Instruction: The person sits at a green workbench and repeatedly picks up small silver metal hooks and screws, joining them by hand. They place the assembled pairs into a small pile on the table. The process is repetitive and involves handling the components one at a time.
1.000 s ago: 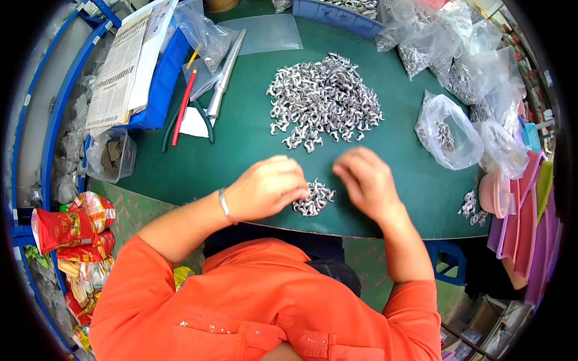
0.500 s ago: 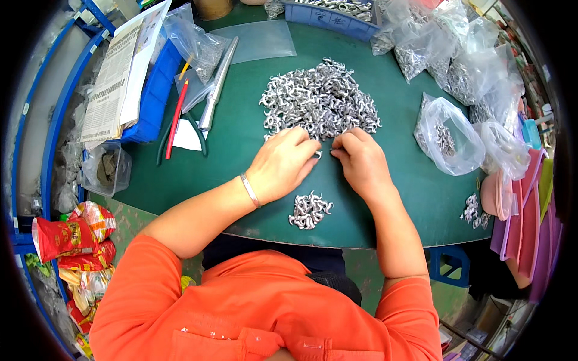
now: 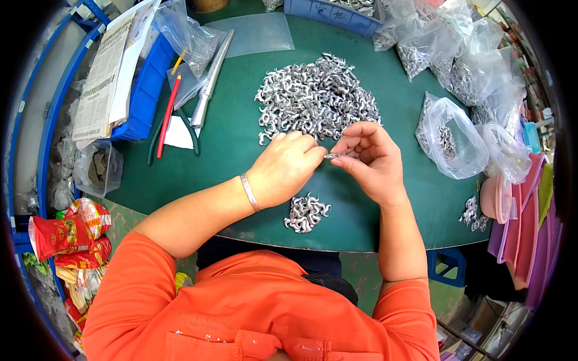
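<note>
A large heap of small curved silver metal pieces [image 3: 319, 96] lies on the green table in front of my hands. Just at its near edge, my right hand [image 3: 376, 162] pinches one small silver metal piece [image 3: 332, 156] between thumb and fingers. My left hand [image 3: 286, 165] is closed, its fingertips meeting the other end of that same piece. Its finger pads are hidden beneath the back of the hand. Nearer to me, below the left hand, sits a smaller pile of similar curved pieces [image 3: 306, 213].
To the left are a red pencil [image 3: 169, 114], a tapered metal rod [image 3: 212, 84], pliers handles [image 3: 195, 135] and a blue bin [image 3: 147, 96] with newspaper. Bags of metal parts [image 3: 451, 135] stand on the right; a blue-grey tray [image 3: 331, 17] is at the back.
My right hand has turned and opened its outer fingers, raising a small metal piece toward the left fingertips. My left hand has come slightly right to meet it. The view shifted a little.
</note>
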`<act>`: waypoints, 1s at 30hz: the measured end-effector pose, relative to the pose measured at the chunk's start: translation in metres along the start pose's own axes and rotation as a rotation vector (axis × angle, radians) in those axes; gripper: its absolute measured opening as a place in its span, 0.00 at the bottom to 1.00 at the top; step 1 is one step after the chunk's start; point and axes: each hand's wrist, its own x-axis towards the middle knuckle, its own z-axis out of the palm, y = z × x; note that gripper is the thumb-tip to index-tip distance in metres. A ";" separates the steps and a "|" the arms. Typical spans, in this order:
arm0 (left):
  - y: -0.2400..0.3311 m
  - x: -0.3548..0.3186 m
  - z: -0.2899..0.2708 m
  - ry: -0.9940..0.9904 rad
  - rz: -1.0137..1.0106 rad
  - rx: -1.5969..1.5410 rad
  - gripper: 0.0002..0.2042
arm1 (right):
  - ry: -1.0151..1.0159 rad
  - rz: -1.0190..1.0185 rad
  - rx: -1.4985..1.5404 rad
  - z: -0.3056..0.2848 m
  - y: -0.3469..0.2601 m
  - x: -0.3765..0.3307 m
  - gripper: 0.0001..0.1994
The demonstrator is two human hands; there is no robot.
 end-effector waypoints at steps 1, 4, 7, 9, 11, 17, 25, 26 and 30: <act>0.000 -0.001 0.001 0.000 -0.011 -0.007 0.10 | 0.016 0.010 0.030 0.002 -0.002 -0.001 0.15; -0.001 0.000 -0.006 -0.073 -0.006 0.025 0.11 | -0.220 -0.110 -0.323 -0.012 -0.011 0.001 0.08; -0.005 -0.001 -0.005 -0.048 -0.012 -0.018 0.08 | -0.370 -0.056 -0.483 -0.008 -0.013 -0.002 0.05; -0.008 0.000 -0.005 -0.020 -0.030 -0.036 0.07 | -0.484 -0.029 -0.546 -0.004 -0.012 -0.002 0.06; -0.010 0.001 -0.008 0.071 -0.068 -0.196 0.07 | -0.543 -0.022 -0.506 -0.001 -0.012 -0.002 0.05; -0.010 -0.007 -0.039 0.165 -0.495 -0.719 0.06 | -0.150 -0.233 -0.780 0.013 0.002 0.006 0.08; 0.000 -0.017 -0.030 0.143 -0.582 -1.147 0.08 | -0.037 -0.302 -0.983 0.034 0.020 0.011 0.06; -0.001 -0.017 -0.030 0.155 -0.577 -1.170 0.08 | -0.030 -0.307 -0.996 0.033 0.020 0.011 0.06; -0.002 -0.017 -0.029 0.179 -0.553 -1.246 0.09 | 0.032 -0.312 -0.953 0.031 0.024 0.013 0.06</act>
